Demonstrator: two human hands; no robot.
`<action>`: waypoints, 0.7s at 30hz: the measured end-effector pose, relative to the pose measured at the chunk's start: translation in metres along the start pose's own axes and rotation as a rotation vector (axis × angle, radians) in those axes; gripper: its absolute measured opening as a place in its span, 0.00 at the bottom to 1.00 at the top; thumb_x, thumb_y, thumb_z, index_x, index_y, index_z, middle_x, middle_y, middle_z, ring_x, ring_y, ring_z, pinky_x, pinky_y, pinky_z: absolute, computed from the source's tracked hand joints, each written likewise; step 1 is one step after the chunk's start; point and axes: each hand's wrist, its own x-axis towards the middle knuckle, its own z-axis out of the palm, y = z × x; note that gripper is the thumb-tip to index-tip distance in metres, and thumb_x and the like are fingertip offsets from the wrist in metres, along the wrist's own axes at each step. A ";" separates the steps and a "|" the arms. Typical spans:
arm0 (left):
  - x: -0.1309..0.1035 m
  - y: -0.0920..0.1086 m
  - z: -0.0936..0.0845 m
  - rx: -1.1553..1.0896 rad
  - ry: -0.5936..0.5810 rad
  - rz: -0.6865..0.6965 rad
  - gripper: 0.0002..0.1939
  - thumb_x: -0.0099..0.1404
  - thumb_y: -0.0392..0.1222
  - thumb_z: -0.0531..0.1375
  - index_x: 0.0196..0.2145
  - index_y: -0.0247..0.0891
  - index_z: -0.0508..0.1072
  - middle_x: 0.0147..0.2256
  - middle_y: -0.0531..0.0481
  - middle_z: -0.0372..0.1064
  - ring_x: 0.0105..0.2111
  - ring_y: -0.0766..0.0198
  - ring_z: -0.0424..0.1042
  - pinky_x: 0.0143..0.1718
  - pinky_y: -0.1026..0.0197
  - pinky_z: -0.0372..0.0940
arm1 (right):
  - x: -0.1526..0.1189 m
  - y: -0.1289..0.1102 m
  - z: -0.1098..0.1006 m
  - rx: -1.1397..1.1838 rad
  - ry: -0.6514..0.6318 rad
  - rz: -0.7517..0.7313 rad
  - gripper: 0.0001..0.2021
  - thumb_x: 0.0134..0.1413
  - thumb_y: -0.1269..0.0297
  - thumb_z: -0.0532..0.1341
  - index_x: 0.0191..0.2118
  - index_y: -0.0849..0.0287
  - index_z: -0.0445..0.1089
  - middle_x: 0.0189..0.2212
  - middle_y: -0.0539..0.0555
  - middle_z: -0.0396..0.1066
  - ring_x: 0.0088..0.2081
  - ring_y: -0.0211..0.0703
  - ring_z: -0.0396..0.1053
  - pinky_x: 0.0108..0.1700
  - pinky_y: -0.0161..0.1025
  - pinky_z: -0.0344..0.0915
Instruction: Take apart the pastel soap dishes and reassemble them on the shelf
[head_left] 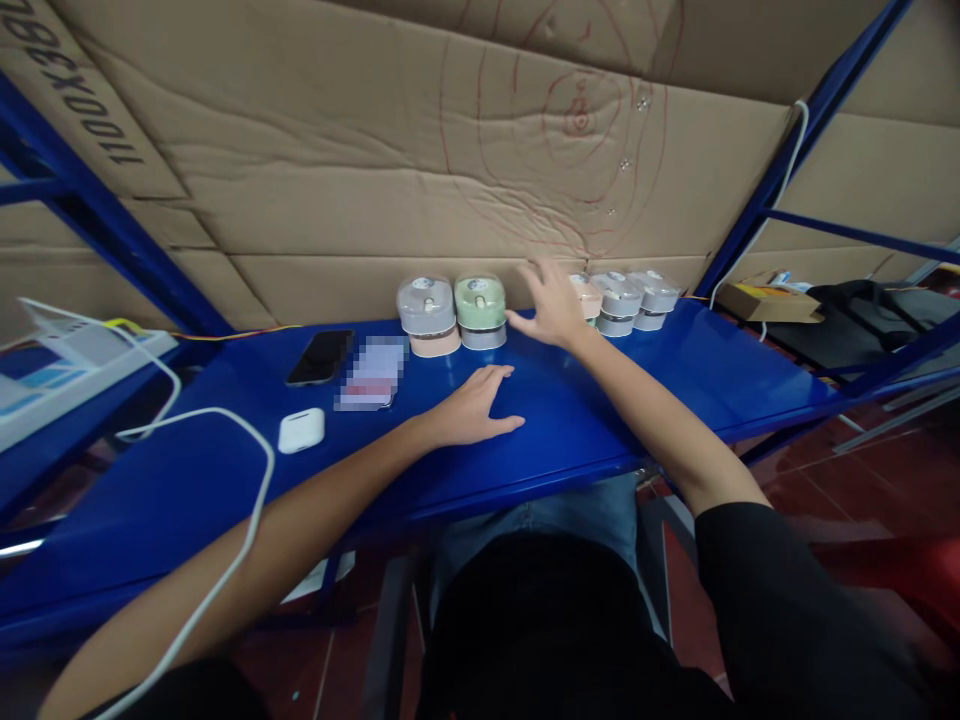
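My left hand (472, 408) is low over the blue tabletop (570, 415), thumb and fingers apart, with nothing between them. Farther back, my right hand (553, 303) is raised with its fingers spread and holds nothing. Just left of it stands a green-lidded container (481, 303), stacked on a grey one. Beside that is a grey-lidded container (426, 307) on a pink base. To the right, partly behind my right hand, a pink container (587, 297) stands next to two grey stacks, the middle one (616, 295) and the end one (654, 293).
A black phone (321, 358), a blurred-out flat item (373, 374) and a white earbud case (301, 431) lie at the left. A white cable (264, 480) crosses above my left forearm. Cardboard (337, 200) backs the table, between blue posts.
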 end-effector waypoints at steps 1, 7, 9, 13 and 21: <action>0.000 0.000 0.000 0.006 0.001 -0.002 0.45 0.68 0.63 0.68 0.73 0.39 0.63 0.74 0.31 0.63 0.76 0.34 0.62 0.77 0.33 0.60 | 0.007 -0.010 0.002 0.027 -0.029 -0.082 0.48 0.65 0.39 0.70 0.80 0.60 0.55 0.82 0.72 0.48 0.81 0.79 0.45 0.80 0.75 0.45; 0.001 -0.001 0.000 0.050 -0.010 0.016 0.42 0.70 0.61 0.66 0.72 0.36 0.64 0.73 0.29 0.64 0.75 0.34 0.62 0.76 0.33 0.60 | 0.035 -0.059 0.020 -0.033 -0.214 -0.155 0.62 0.46 0.55 0.86 0.81 0.58 0.53 0.83 0.74 0.43 0.82 0.83 0.43 0.77 0.75 0.53; 0.001 -0.001 0.000 0.046 -0.008 0.032 0.42 0.70 0.61 0.66 0.72 0.35 0.65 0.72 0.28 0.65 0.75 0.33 0.63 0.76 0.32 0.60 | 0.033 -0.065 0.021 -0.090 -0.243 -0.103 0.56 0.52 0.60 0.83 0.79 0.59 0.55 0.82 0.74 0.49 0.80 0.81 0.48 0.74 0.74 0.62; 0.000 0.001 -0.001 0.051 -0.017 0.035 0.41 0.70 0.60 0.65 0.71 0.33 0.65 0.72 0.27 0.65 0.75 0.33 0.63 0.76 0.34 0.60 | 0.020 -0.067 0.018 -0.146 -0.198 -0.114 0.42 0.63 0.66 0.74 0.77 0.58 0.58 0.79 0.71 0.57 0.78 0.74 0.54 0.68 0.67 0.73; 0.002 0.000 0.004 -0.137 0.087 -0.061 0.44 0.67 0.60 0.71 0.73 0.38 0.65 0.71 0.30 0.67 0.71 0.34 0.69 0.74 0.33 0.63 | -0.014 -0.034 -0.003 0.152 0.114 0.030 0.36 0.63 0.67 0.63 0.75 0.63 0.59 0.73 0.71 0.64 0.74 0.69 0.62 0.74 0.65 0.66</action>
